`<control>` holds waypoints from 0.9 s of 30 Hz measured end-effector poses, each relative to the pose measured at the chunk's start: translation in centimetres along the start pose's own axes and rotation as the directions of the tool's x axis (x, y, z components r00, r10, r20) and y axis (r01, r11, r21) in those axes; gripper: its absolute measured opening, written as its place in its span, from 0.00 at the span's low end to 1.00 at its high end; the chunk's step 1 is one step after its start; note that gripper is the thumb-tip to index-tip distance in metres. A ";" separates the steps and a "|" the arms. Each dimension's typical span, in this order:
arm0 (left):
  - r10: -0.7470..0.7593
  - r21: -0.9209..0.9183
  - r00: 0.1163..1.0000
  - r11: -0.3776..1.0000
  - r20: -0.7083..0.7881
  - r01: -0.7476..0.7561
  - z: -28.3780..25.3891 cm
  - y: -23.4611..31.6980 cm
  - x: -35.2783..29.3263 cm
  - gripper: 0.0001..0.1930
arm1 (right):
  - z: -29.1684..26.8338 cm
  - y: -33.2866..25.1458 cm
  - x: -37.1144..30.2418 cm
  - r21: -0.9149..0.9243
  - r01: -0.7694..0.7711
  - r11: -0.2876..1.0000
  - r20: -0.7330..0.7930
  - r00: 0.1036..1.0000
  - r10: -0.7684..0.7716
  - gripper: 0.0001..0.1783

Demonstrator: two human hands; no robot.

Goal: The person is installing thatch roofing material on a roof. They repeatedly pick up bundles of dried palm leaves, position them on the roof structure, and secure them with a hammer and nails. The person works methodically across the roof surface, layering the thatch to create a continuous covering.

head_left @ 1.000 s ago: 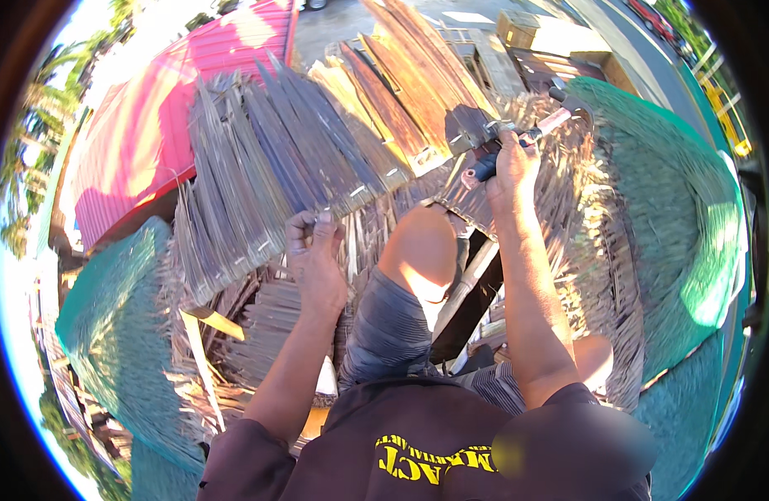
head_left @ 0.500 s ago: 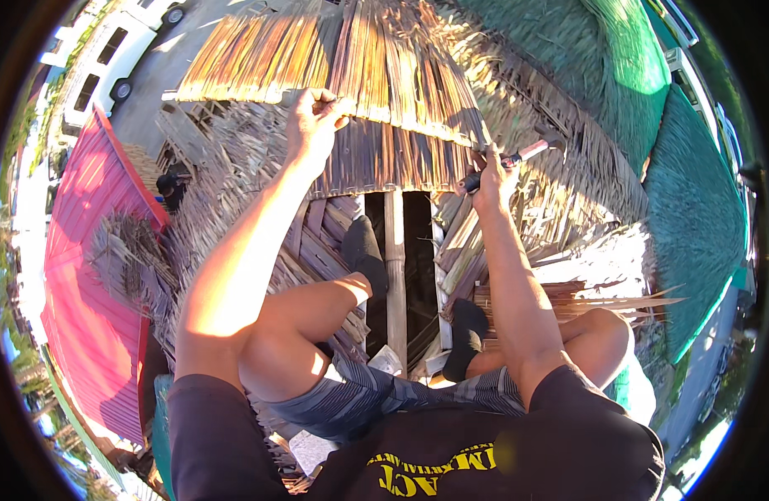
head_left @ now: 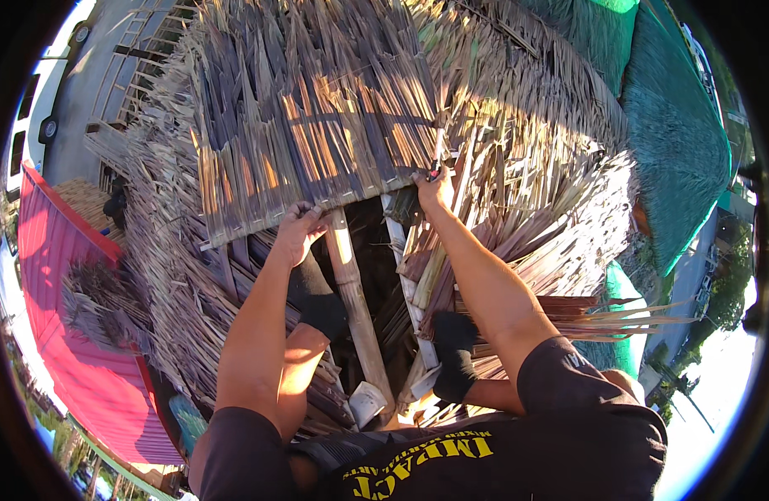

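Observation:
A panel of dried palm thatch (head_left: 317, 142) lies across the roof in front of me, its stitched near edge running between my hands. My left hand (head_left: 299, 234) is closed on that edge near its middle, fingers pinched. At the panel's right corner, my right hand (head_left: 435, 190) is closed round a hammer (head_left: 436, 172). Only a small black and red part of the hammer shows clearly, pointing away from me. The fingers of that hand also touch the panel's corner. Below the edge, a bamboo pole (head_left: 355, 292) runs towards me through a dark opening in the roof.
Older, ragged thatch (head_left: 171, 225) slopes down on both sides. My dark-socked feet (head_left: 455, 355) brace beside the opening. A white block-like piece (head_left: 367, 402) lies by the pole's near end. A red metal roof (head_left: 75, 326) is at left, green thatched roofs (head_left: 680, 159) at right.
Both hands have come down and nearer with the panel, which now lies flatter on the roof. The hammer has swung from pointing right to pointing away. My view has shifted too.

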State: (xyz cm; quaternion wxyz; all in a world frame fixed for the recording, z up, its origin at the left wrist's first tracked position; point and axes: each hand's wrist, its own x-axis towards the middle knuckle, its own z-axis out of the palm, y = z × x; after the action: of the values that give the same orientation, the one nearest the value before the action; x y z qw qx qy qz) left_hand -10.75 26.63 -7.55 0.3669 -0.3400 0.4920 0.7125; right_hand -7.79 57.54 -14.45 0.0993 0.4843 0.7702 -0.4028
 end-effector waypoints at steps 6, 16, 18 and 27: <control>-0.071 0.713 0.977 0.695 0.200 -0.095 1.0 5.1 0.0 0.06 | 0.9 2.0 1.8 -0.014 -0.068 0.998 -0.046 0.997 0.067 0.45; 0.554 0.751 0.738 0.276 0.387 -0.600 10.2 -2.3 4.2 0.11 | 0.8 2.4 1.4 -0.064 0.083 0.995 -0.198 0.976 -0.094 0.30; 0.611 0.826 0.719 0.182 0.330 -0.533 10.6 -3.5 4.7 0.12 | -1.0 0.5 -0.4 -0.071 0.114 0.991 -0.191 0.973 -0.126 0.26; 0.674 0.856 0.638 0.017 0.372 -0.517 11.0 -4.7 5.3 0.08 | -10.5 -1.9 -17.6 -0.019 0.484 0.875 0.231 0.853 -0.468 0.15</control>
State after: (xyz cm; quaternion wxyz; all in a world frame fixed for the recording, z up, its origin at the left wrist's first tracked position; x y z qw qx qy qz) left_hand -10.69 39.24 -11.02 0.1182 0.1216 0.9176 0.3594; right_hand 2.16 52.99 3.00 0.0991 0.2272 0.8651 -0.4362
